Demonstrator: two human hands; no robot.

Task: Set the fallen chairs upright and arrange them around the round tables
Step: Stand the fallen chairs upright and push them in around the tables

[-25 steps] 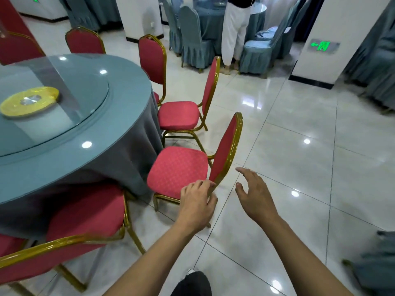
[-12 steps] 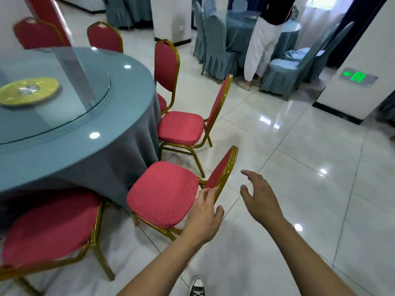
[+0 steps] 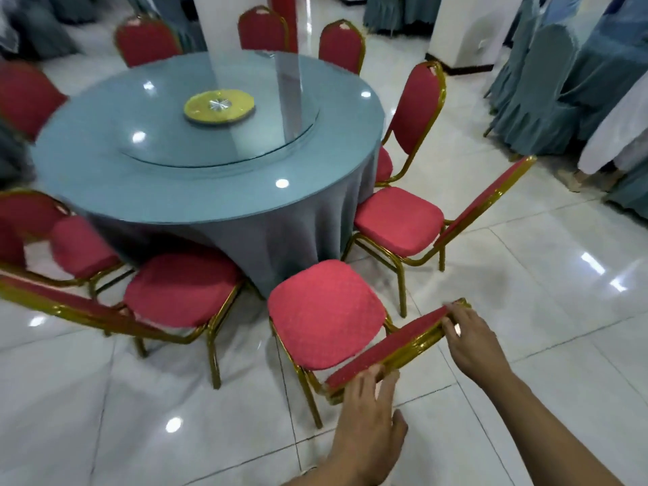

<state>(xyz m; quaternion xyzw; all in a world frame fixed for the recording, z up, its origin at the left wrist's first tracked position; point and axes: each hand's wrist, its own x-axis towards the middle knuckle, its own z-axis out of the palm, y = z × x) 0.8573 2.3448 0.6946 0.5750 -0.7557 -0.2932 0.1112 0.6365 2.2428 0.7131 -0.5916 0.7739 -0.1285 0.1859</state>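
A red chair with a gold frame [image 3: 324, 312] stands upright right in front of me, its seat facing the round table [image 3: 210, 177]. My left hand [image 3: 368, 426] rests on the near end of its backrest top, fingers fairly straight. My right hand [image 3: 471, 340] lies on the far end of the same backrest top, fingers over the gold rail. Several more red chairs ring the blue-clothed table, among them one to the left [image 3: 179, 292] and one to the right [image 3: 399, 222], all upright.
A glass turntable with a yellow disc [image 3: 219, 107] sits on the table. Blue-covered chairs [image 3: 540, 96] and another table fill the right background. A white pillar [image 3: 459, 26] stands at the back. Glossy tiled floor [image 3: 526, 275] stretches to the right.
I have swung round behind the chair, so the table now lies straight ahead. Both hands went from hovering near the backrest to resting on its top rail.
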